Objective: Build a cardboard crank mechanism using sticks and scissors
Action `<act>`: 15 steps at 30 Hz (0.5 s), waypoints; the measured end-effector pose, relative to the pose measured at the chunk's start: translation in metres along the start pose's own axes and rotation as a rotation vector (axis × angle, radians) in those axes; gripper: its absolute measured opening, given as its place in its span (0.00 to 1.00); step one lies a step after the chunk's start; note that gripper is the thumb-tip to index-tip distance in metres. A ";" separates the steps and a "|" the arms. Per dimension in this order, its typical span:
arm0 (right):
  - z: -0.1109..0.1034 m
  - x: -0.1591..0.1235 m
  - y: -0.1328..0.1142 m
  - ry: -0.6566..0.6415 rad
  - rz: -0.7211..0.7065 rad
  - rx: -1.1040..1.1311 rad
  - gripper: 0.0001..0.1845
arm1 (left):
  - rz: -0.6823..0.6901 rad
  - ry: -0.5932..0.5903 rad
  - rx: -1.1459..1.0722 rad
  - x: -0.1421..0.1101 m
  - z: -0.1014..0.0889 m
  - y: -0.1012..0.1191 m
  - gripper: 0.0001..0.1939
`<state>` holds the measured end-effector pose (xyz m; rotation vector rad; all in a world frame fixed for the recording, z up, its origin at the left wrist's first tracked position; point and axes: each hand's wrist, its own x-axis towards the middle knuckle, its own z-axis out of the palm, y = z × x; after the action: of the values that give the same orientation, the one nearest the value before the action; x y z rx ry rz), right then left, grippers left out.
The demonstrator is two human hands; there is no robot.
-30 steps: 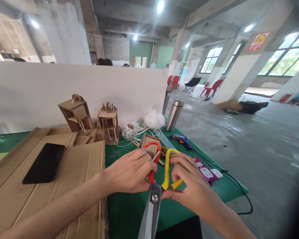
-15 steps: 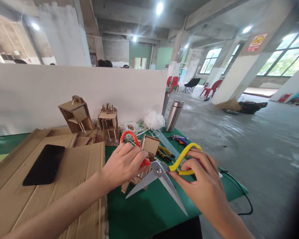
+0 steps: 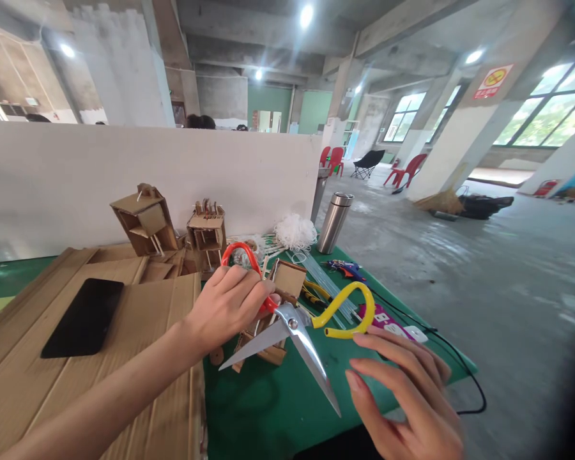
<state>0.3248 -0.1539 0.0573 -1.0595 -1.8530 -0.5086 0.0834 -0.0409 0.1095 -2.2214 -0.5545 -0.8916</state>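
Scissors [image 3: 292,323] are positioned above the green tabletop [image 3: 275,418], between the left hand [image 3: 232,297] and the right hand [image 3: 405,390], and to the right of the cardboard sheet [image 3: 138,396]. The long axis runs from the handles on the far side to the blade tips on the near side, inclined slightly left. The blades are spread wide: one tip points to the near left, the other to the near right. The red handle [image 3: 240,245] extends to the far left, the yellow handle [image 3: 370,300] to the right.

Both blades are bright silver metal, tapered to sharp points and joined at a round pivot. Each handle is a coloured loop. The yellow loop ends in a free, cut-off end beside its root; the red loop is partly covered by the fingers.

Left grip: closed around the red handle. Right grip: wide, thumb parted from the curled fingers, with the upper fingertips at the lower edge of the yellow loop; contact cannot be determined.

Cardboard pieces [image 3: 288,281] are located just beyond the pivot.
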 end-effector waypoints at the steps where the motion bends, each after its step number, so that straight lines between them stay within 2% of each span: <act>1: 0.000 0.001 0.000 0.005 0.012 0.022 0.08 | 0.002 -0.004 -0.001 -0.001 0.001 0.000 0.03; 4: 0.000 0.015 0.006 0.012 0.042 0.067 0.07 | 0.044 -0.004 -0.005 -0.003 0.003 0.001 0.02; 6: 0.003 0.032 0.011 -0.078 0.066 0.116 0.04 | 0.090 -0.015 -0.024 -0.002 0.004 0.002 0.02; 8: 0.008 0.051 0.012 -0.293 0.132 0.184 0.06 | 0.130 -0.030 -0.058 0.000 0.004 0.003 0.03; 11: 0.019 0.077 0.009 -0.695 0.255 0.307 0.14 | 0.170 -0.041 -0.098 0.003 0.005 0.003 0.06; 15: 0.036 0.092 0.011 -1.057 0.375 0.605 0.18 | 0.217 -0.077 -0.106 0.006 0.004 0.001 0.07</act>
<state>0.2964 -0.0807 0.1178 -1.2901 -2.3292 0.9707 0.0902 -0.0375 0.1112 -2.3661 -0.2987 -0.7401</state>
